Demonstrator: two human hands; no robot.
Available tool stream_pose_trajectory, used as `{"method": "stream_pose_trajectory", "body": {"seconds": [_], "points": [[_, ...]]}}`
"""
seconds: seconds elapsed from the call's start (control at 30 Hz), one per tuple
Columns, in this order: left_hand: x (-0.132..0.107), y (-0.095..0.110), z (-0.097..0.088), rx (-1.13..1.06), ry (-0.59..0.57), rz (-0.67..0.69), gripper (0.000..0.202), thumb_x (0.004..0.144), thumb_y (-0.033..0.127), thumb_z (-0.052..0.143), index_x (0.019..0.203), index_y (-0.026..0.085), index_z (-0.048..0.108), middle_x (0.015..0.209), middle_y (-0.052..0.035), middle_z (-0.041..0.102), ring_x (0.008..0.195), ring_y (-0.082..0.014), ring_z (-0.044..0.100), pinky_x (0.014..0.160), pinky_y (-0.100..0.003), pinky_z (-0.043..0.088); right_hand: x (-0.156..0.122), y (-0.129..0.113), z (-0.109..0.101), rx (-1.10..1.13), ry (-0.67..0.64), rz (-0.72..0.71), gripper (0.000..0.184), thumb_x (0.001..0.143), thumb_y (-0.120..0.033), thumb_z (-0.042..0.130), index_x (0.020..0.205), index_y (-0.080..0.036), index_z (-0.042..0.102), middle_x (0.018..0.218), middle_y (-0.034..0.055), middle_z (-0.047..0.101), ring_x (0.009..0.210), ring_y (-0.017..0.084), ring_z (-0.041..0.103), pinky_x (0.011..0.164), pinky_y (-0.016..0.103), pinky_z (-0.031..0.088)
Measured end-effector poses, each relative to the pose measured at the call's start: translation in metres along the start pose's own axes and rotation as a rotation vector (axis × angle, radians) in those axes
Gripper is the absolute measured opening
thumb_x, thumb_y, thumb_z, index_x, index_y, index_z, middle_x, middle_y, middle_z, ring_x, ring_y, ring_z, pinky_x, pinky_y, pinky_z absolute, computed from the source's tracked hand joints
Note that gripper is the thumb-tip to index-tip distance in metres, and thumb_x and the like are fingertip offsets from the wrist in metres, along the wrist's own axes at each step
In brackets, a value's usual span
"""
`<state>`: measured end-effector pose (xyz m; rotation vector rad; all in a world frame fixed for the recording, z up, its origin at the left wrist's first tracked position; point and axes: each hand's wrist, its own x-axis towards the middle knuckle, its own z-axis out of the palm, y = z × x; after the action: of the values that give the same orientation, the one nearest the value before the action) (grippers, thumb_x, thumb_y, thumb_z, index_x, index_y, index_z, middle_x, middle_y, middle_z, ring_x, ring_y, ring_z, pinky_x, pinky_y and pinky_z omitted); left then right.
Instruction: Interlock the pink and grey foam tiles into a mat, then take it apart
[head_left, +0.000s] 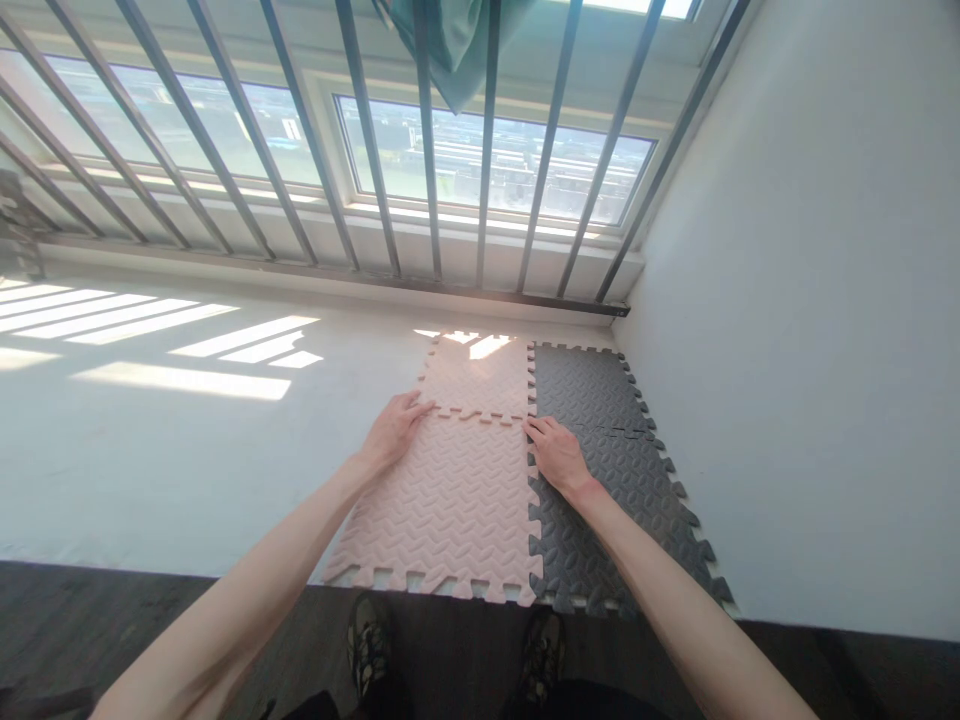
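Note:
A near pink foam mat tile (pixel 442 490) with a raised tread pattern lies in front of me. Its far toothed edge meets a second pink foam tile (pixel 480 375), with narrow gaps along the seam. My left hand (pixel 396 430) is closed on the near tile's far left corner, thumb and fingers at the edge. At the far right corner of the same tile, my right hand (pixel 556 452) has its fingertips bent onto the edge, beside the seam with the dark tiles. A far dark grey tile (pixel 585 380) and a near dark grey tile (pixel 622 490) lie to the right.
Metal railing bars (pixel 427 150) stand in front of the windows at the back. A white wall (pixel 810 350) rises on the right. Sunlit stripes cross the white floor (pixel 187 460) on the left. My shoes (pixel 369 645) are on the dark floor below the ledge.

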<state>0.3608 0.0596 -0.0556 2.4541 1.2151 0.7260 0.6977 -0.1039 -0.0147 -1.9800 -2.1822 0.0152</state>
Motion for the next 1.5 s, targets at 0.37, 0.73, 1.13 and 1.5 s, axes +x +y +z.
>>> {"method": "stream_pose_trajectory", "body": {"seconds": [0.37, 0.73, 1.13, 1.5], "points": [[-0.013, 0.012, -0.003, 0.146, -0.077, 0.121, 0.054, 0.106, 0.029, 0.038, 0.153, 0.016, 0.062, 0.164, -0.0159, 0.055, 0.157, -0.0299, 0.046, 0.131, -0.050, 0.034, 0.015, -0.008, 0.012, 0.006, 0.025, 0.011, 0.051, 0.101, -0.012, 0.047, 0.150, -0.016, 0.062, 0.159, 0.0130, 0.061, 0.144, 0.025, 0.055, 0.121, 0.040, 0.044], [-0.013, 0.048, 0.022, 0.221, -0.141, 0.146, 0.076, 0.105, 0.056, 0.052, 0.172, 0.022, 0.037, 0.179, -0.0133, 0.032, 0.168, -0.0322, 0.023, 0.136, -0.052, 0.019, 0.034, -0.049, 0.019, 0.040, -0.004, -0.021, 0.060, 0.103, -0.022, 0.043, 0.161, -0.007, 0.048, 0.172, 0.0172, 0.044, 0.158, 0.028, 0.043, 0.130, 0.042, 0.034], [-0.005, 0.045, 0.034, 0.214, -0.143, 0.102, 0.076, 0.103, 0.060, 0.054, 0.169, 0.024, 0.044, 0.180, -0.0156, 0.029, 0.169, -0.0376, 0.017, 0.135, -0.061, 0.015, 0.028, -0.048, 0.042, 0.071, 0.013, 0.029, 0.069, 0.109, -0.040, 0.039, 0.168, -0.004, 0.036, 0.179, 0.0198, 0.025, 0.169, 0.030, 0.019, 0.137, 0.048, 0.019], [-0.005, 0.031, 0.034, 0.159, 0.001, -0.027, 0.083, 0.103, 0.063, 0.051, 0.167, 0.012, 0.044, 0.178, -0.0225, 0.029, 0.168, -0.0382, 0.020, 0.136, -0.054, 0.018, 0.045, -0.007, 0.038, 0.080, -0.013, 0.190, 0.085, 0.109, -0.057, 0.037, 0.167, 0.005, 0.031, 0.178, 0.0261, 0.025, 0.168, 0.033, 0.021, 0.137, 0.047, 0.017]]}}
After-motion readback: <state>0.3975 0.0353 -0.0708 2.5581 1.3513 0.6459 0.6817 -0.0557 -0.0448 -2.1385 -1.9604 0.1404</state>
